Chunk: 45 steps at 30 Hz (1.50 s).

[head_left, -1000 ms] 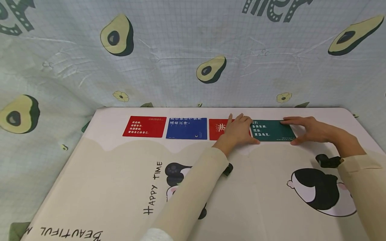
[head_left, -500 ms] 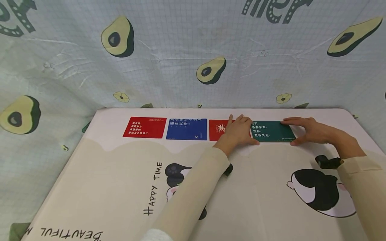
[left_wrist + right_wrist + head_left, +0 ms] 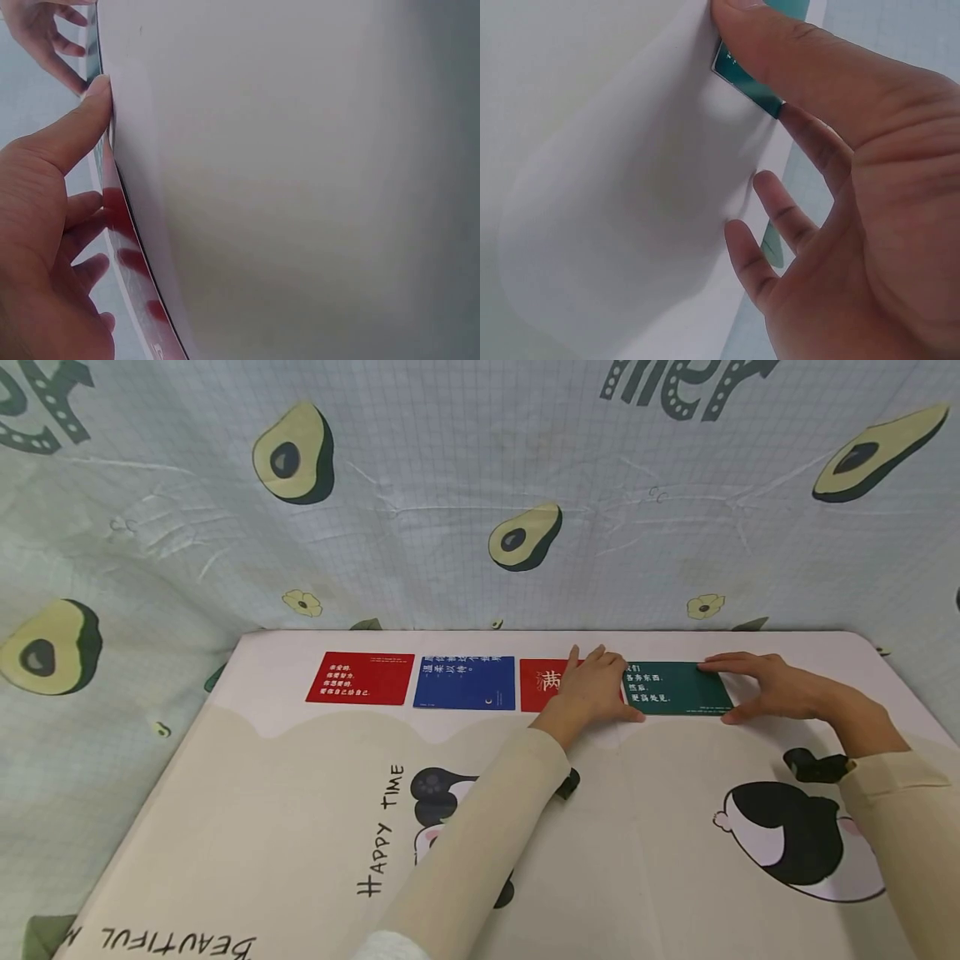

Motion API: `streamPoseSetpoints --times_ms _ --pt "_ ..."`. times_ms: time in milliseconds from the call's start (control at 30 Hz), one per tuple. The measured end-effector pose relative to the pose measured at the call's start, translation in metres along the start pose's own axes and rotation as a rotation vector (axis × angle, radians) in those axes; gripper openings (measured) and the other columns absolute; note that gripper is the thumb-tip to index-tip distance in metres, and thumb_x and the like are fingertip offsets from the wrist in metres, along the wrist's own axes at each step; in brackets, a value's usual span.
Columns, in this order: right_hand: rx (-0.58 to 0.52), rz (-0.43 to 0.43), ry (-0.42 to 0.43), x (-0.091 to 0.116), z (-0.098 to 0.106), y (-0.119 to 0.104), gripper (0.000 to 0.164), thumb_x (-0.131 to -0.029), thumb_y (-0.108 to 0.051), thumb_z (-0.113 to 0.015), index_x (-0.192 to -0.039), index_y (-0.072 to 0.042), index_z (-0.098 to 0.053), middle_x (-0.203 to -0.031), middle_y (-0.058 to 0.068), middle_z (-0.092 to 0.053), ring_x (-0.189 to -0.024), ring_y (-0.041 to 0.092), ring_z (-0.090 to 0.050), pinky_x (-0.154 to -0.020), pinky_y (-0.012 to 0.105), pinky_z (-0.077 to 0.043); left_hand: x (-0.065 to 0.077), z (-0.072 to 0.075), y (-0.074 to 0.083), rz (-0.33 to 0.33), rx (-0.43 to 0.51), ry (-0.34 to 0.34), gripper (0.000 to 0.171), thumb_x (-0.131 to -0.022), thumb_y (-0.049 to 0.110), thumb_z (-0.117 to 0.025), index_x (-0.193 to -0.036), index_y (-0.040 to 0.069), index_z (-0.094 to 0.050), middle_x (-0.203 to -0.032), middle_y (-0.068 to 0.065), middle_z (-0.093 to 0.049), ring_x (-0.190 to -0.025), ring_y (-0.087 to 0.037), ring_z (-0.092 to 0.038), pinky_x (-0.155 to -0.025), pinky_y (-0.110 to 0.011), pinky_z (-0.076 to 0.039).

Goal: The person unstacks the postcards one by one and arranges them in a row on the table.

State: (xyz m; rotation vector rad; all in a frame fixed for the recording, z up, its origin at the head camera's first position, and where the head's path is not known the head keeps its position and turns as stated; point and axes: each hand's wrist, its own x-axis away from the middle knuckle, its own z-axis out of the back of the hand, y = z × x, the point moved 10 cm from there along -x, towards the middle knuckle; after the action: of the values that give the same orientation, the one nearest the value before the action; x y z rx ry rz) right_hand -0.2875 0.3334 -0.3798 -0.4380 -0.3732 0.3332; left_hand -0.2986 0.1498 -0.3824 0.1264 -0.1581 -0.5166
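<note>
In the head view, a green card point(image 3: 675, 687) with white Chinese writing lies flat at the right end of a row of cards. My right hand point(image 3: 791, 687) holds it at its right end, thumb at the near edge and index finger at the far edge. At its left end, my left hand point(image 3: 588, 692) has the thumb on the near edge and the index finger by the far corner. The left hand's other fingers spread over a red card point(image 3: 534, 685), hiding much of it. The left wrist view shows the left thumb point(image 3: 94, 112) at the card edge.
Further left in the row lie a blue card point(image 3: 465, 683) and another red card point(image 3: 360, 678). A printed cloth covers the table point(image 3: 262, 827). Behind its back edge hangs an avocado-patterned curtain point(image 3: 420, 527).
The green card has slid very slightly left, toward the red card beside it. Both hands stay nearly still, and the other cards keep their places.
</note>
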Motion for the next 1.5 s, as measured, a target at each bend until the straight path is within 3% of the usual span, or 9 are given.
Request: streamPoseSetpoints --times_ms 867,1067,1267,1500 --pt "-0.022 0.023 0.026 0.001 0.001 -0.001 0.079 -0.076 -0.025 -0.081 -0.142 -0.005 -0.042 -0.149 0.027 -0.026 -0.135 0.052 -0.015 -0.096 0.076 -0.018 0.002 -0.001 0.000 -0.008 -0.009 0.012 0.087 -0.076 0.065 -0.065 -0.148 0.026 -0.035 -0.151 0.010 -0.034 -0.142 -0.013 -0.019 -0.116 -0.044 -0.006" --pt "-0.002 0.003 0.054 -0.002 0.002 -0.002 0.079 -0.083 -0.033 -0.074 -0.145 -0.003 -0.036 -0.150 0.029 -0.019 -0.131 0.054 -0.022 -0.097 0.073 -0.023 0.006 0.001 0.002 -0.057 0.031 0.034 0.088 -0.077 0.061 -0.066 -0.150 0.026 -0.031 -0.153 0.008 -0.031 -0.142 -0.014 -0.018 -0.116 -0.042 -0.011" --pt "0.036 -0.021 0.119 0.009 0.007 -0.014 0.074 -0.089 -0.038 -0.067 -0.143 0.001 -0.034 -0.147 0.031 -0.024 -0.126 0.052 -0.030 -0.096 0.071 -0.029 0.034 0.014 -0.005 -0.095 0.087 0.100 0.083 -0.082 0.058 -0.063 -0.149 0.020 -0.034 -0.152 0.000 -0.033 -0.142 -0.019 -0.021 -0.115 -0.035 -0.017" --pt "0.100 -0.029 0.231 0.040 0.006 -0.030 0.075 -0.090 -0.036 -0.067 -0.145 0.001 -0.033 -0.147 0.032 -0.024 -0.132 0.053 -0.020 -0.094 0.076 -0.023 0.101 0.028 -0.032 -0.143 0.196 0.161 0.082 -0.084 0.052 -0.066 -0.148 0.013 -0.035 -0.152 -0.005 -0.032 -0.143 -0.022 -0.019 -0.114 -0.038 -0.017"
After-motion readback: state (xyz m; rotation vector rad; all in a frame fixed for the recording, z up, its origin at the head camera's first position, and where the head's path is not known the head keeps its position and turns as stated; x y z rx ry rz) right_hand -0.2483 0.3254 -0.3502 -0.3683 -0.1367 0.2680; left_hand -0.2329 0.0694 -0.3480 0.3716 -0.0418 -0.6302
